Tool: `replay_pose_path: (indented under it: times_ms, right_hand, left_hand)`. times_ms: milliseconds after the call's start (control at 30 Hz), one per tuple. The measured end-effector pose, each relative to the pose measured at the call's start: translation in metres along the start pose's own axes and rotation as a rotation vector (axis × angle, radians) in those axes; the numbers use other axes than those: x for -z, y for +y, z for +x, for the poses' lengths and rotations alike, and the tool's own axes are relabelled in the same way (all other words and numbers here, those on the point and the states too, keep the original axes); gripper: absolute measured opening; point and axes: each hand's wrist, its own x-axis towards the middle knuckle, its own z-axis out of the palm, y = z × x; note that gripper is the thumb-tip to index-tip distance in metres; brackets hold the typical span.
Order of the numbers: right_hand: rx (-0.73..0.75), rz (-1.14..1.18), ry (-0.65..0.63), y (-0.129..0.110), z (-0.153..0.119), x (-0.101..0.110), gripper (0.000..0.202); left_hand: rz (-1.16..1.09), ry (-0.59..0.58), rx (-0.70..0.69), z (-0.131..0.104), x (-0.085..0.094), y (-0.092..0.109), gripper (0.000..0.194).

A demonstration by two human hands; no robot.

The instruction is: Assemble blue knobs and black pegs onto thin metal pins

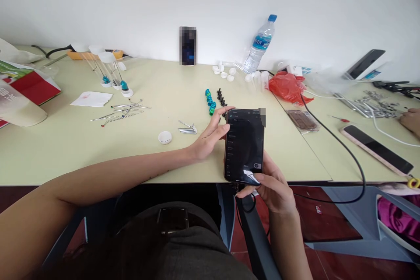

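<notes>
A dark smartphone (244, 146) is held upright above the table's front edge, its lit screen showing a dark list. My left hand (208, 138) grips its upper left side, forefinger along the top corner and thumb at the screen's edge. Round the lower right is my right hand (277, 188), its thumb over the bottom of the screen. Just beyond the phone lie a row of blue-green small parts (210, 103) and a row of black small parts (221, 97). Bent metal pins (188, 128) and a round white cap (164, 137) lie left of my left hand.
Thin metal tools (126, 111) lie at left, near clear tubes with white ends (108, 57). A water bottle (260, 46) and another phone (188, 46) lean against the wall. A red bag (287, 87), a black cable (344, 153) and another person's hand (411, 120) are at right.
</notes>
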Motion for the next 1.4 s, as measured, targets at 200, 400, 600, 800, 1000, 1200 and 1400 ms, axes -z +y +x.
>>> replay_pose_path:
  times_ms: [200,400,600,800,1000,1200,1400]
  right_hand:
    - [-0.020,0.001,0.027,-0.0028,0.0007,-0.0030,0.071]
    - [0.000,-0.027,0.020,-0.0032,0.0007,-0.0045,0.070]
    - [0.011,-0.040,0.008,-0.0015,0.0005,-0.0024,0.069]
    - [-0.003,-0.018,-0.003,-0.0013,-0.0002,-0.0005,0.069]
    - [-0.009,-0.051,0.003,-0.0014,-0.0002,0.0004,0.072]
    - [-0.008,-0.051,0.020,-0.0025,0.0004,-0.0023,0.072]
    - [-0.010,0.063,0.032,-0.0044,0.0017,-0.0044,0.060]
  left_hand:
    - [0.035,-0.097,0.030,-0.0018,-0.0008,0.0019,0.086]
    - [0.002,-0.085,0.034,-0.0011,0.0002,-0.0003,0.075]
    - [-0.013,-0.070,0.032,-0.0003,0.0003,0.0000,0.067]
    - [0.004,-0.059,0.018,0.0003,0.0005,-0.0009,0.061]
    - [0.001,-0.053,0.011,0.0008,0.0001,-0.0010,0.060]
    - [0.015,-0.048,0.033,0.0004,0.0012,-0.0009,0.064]
    - [0.020,-0.233,0.023,-0.0008,0.0005,0.0011,0.111]
